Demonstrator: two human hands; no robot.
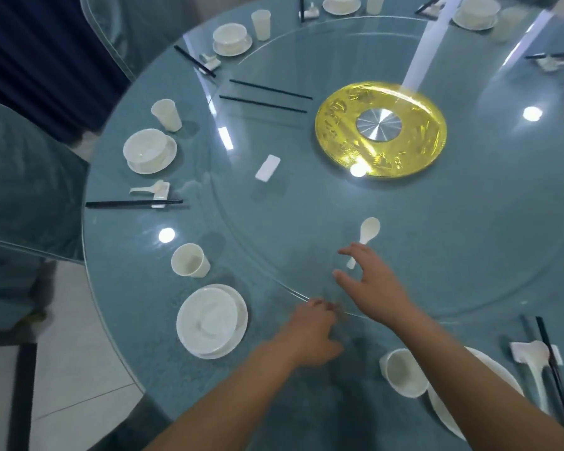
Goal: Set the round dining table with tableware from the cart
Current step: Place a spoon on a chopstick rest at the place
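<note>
A white ceramic spoon (367, 234) lies on the glass turntable (306, 196) of the round teal table (137, 255). My right hand (368, 284) hovers over the spoon's handle end with fingers spread, holding nothing. My left hand (310, 333) rests near the turntable's rim, fingers curled on the edge, blurred. A white chopstick rest (267, 167) and two loose black chopsticks (267, 96) also lie on the turntable. In front of me at the left stand a bowl on a plate (210, 322) and a cup (191, 264).
Complete settings ring the table: bowl on plate (149, 151), cup (166, 114), spoon rest with chopsticks (134, 203). A cup (402, 372) and chopsticks (552, 369) sit near right. A gold disc (380, 128) marks the centre. Teal-covered chairs (23, 177) stand at left.
</note>
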